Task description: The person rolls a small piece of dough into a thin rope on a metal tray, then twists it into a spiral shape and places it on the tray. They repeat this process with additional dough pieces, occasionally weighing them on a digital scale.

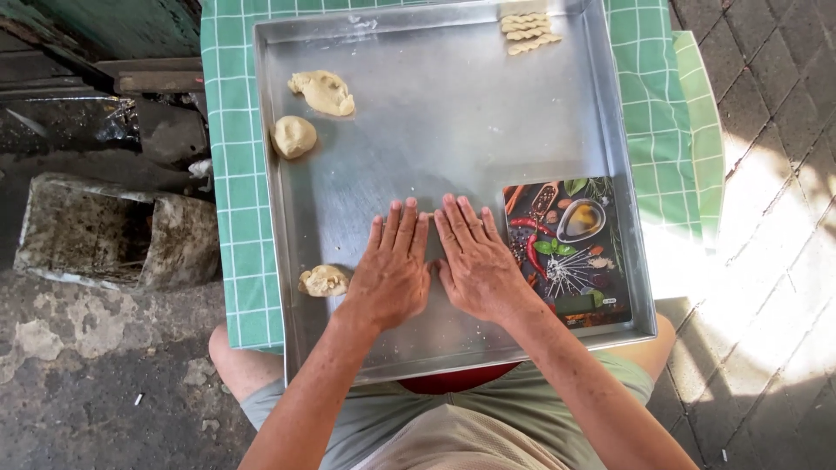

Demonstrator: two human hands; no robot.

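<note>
Head view: we press our left hand (390, 271) and right hand (475, 261) flat, side by side, on the metal tray (453, 122).

Our fingers are spread and grasp nothing; whatever dough lies beneath the palms is hidden. Three dough lumps (293, 136) wait along the tray's left edge, within reach. Shaped twists (528, 31) sit far off at the top, and a printed kitchen scale (568, 252) lies just beside our right hand.

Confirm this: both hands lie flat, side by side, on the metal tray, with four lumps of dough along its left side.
Not quite: the head view shows three lumps of dough along the left side, not four. The rest holds: left hand and right hand lie flat, side by side, on the metal tray.
</note>
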